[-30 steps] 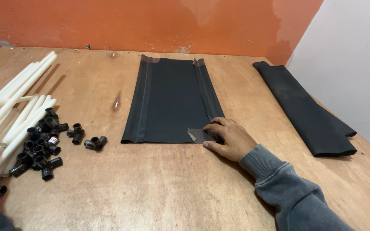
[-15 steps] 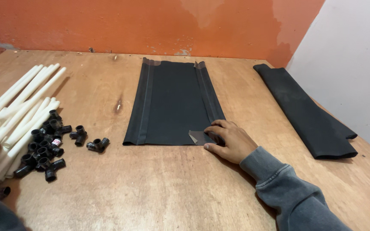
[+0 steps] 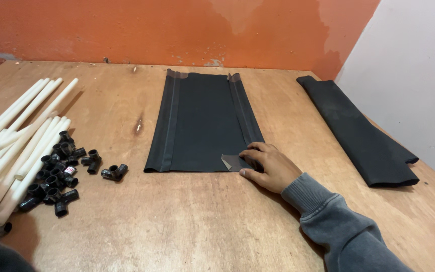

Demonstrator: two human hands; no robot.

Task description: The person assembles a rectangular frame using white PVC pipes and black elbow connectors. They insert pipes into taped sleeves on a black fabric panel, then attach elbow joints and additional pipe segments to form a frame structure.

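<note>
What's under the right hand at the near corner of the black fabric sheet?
The right hand presses on the black fabric sheet and a small grey piece on the wooden table. How far that piece extends beneath the fingers is hidden.

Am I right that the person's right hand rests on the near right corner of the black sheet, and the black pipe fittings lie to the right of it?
Not quite. In the head view the right hand does rest on the near right corner of the black sheet, but the black pipe fittings lie to its left, beside the white pipes.

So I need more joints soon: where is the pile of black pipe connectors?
The black pipe connectors lie on the wooden table's left side, against the white pipes, left of the flat black fabric.
</note>
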